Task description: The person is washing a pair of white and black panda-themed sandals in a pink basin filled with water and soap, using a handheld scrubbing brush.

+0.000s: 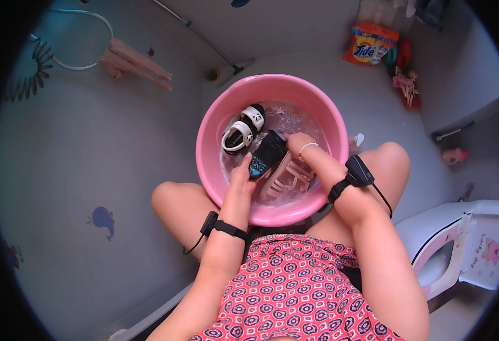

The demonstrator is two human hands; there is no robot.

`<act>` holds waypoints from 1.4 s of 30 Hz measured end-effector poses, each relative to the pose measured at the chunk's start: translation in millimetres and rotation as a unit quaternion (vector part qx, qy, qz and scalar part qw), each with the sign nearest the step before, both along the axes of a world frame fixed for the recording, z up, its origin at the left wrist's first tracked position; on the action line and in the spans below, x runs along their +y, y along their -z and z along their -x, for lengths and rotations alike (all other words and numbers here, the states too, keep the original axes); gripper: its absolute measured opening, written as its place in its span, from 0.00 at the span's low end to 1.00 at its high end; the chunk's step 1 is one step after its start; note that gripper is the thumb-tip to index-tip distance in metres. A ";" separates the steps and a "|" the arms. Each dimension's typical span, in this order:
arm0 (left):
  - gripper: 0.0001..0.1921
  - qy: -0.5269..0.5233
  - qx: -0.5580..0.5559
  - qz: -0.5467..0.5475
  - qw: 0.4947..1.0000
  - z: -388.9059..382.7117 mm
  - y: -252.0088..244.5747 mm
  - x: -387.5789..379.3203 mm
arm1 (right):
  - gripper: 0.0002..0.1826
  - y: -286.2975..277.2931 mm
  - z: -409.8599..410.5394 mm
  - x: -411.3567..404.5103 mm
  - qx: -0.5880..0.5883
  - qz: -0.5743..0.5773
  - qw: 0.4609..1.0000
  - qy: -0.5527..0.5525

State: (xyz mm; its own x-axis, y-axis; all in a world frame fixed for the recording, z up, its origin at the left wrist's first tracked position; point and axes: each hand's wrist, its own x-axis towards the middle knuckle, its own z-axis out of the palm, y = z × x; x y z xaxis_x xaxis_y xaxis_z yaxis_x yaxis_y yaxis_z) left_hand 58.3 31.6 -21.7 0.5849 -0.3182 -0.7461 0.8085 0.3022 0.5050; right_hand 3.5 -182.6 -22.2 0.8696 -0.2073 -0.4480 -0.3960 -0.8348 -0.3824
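Between my knees stands a round pink plastic basin (270, 218) with sudsy water in it. My left hand (244, 172) grips the lower end of a black shoe (270, 152) with a blue pattern. At the shoe's upper right end is my right hand (298, 143); its fingertips are partly hidden, so its hold cannot be told for certain. Two black sandals with white panda straps, one lower (237, 137) and one upper (253, 117), lie at the basin's left. A pink strappy sandal (290, 177) lies in the water below my right hand.
A toilet with a child's seat (430, 255) is at the right. An orange Tide bag (369, 44) and a doll (406, 87) lie at the upper right. A long-handled squeegee (211, 41) leans behind the basin. A shower hose (106, 21) and pink cloth (134, 64) hang at the upper left.
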 end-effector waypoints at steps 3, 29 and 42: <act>0.16 0.014 -0.011 -0.005 1.000 -3.0 -2.7 8.4 | 0.22 1.9 0.5 -6.1 0.039 0.007 0.999 0.017; 0.20 -0.046 0.073 0.039 0.995 -20.5 0.8 4.8 | 0.20 -26.0 14.3 15.8 -0.018 -0.008 1.000 -0.007; 0.18 -0.054 0.032 0.088 0.994 -11.3 3.5 13.1 | 0.22 -14.4 1.9 12.2 0.001 0.012 0.999 0.049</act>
